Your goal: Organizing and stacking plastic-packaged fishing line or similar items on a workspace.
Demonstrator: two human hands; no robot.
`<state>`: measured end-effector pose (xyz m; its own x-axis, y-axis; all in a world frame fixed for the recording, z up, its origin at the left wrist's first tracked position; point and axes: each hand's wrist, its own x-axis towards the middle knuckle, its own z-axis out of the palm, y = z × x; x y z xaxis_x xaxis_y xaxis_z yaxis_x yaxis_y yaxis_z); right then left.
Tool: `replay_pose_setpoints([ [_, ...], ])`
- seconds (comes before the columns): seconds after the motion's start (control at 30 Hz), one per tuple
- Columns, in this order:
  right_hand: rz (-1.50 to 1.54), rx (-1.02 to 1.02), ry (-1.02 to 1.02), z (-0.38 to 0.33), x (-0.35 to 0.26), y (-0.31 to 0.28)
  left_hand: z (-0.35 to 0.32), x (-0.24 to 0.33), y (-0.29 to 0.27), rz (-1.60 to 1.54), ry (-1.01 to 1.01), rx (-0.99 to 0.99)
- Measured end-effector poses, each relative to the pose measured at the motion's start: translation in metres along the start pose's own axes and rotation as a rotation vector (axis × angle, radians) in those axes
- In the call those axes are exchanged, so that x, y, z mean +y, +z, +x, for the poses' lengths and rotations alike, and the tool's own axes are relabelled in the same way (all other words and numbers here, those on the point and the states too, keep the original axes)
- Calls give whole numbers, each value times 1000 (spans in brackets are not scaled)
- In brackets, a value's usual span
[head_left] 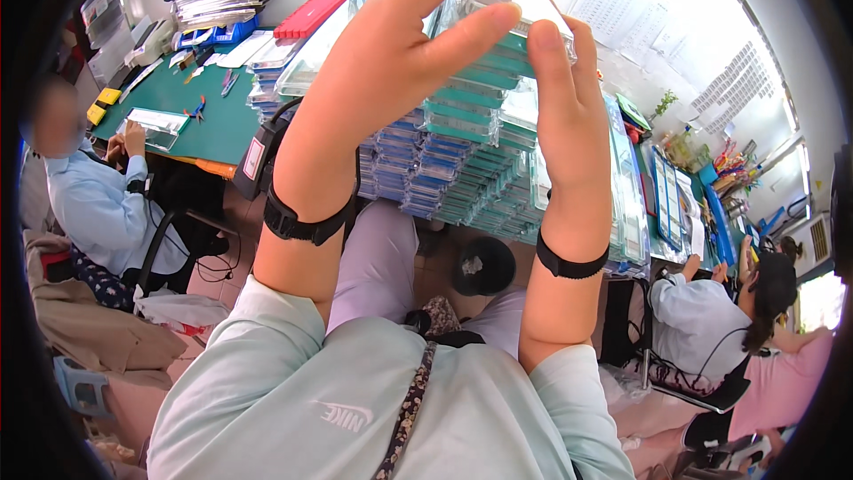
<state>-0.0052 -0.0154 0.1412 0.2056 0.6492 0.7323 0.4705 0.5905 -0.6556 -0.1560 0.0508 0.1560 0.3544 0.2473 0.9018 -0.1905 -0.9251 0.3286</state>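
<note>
Both arms reach up and forward over tall stacks of clear plastic cases with green (464, 111) and blue (391, 156) edges. My left hand (413, 40) is curled, thumb and fingers bent around the left side of a clear plastic case (540, 7) at the top of the stacks. On its right side my right hand (569, 111) closes with the thumb toward me. The hands hide much of this case, and glare washes out its far part. Whether it rests on the pile or is lifted, I cannot tell.
A red ridged case (324, 4) lies left of the stacks. On the green table (178, 111), a person (107, 204) at left handles a clear case. At right, another person (702, 320) sits at work. A dark bin (484, 267) stands below the stacks.
</note>
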Motion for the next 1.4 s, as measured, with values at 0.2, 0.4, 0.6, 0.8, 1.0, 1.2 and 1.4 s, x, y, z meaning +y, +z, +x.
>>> replay_pose_setpoints([
  [0.2, 228, -32, 26, 2, 5, 5, 0, -4, 5, 137, 5, 24],
  [0.4, 137, -20, 29, -2, 3, 8, -4, -10, 4, 227, 25, 67],
  [0.6, -7, 33, -109, -1, 22, 6, -5, -1, 14, 230, -125, 106],
  [0.8, -149, 140, -408, -2, 35, 16, -9, -4, 12, 84, -119, 87],
  [1.0, -244, 143, -396, -25, 38, 9, -12, 1, 5, 280, 24, 186],
  [1.2, -234, 87, -389, -37, 39, -3, -9, 7, 10, 411, 41, 283],
  [1.4, -252, 121, -438, -44, 33, -20, -13, 23, 12, 446, 92, 355],
])
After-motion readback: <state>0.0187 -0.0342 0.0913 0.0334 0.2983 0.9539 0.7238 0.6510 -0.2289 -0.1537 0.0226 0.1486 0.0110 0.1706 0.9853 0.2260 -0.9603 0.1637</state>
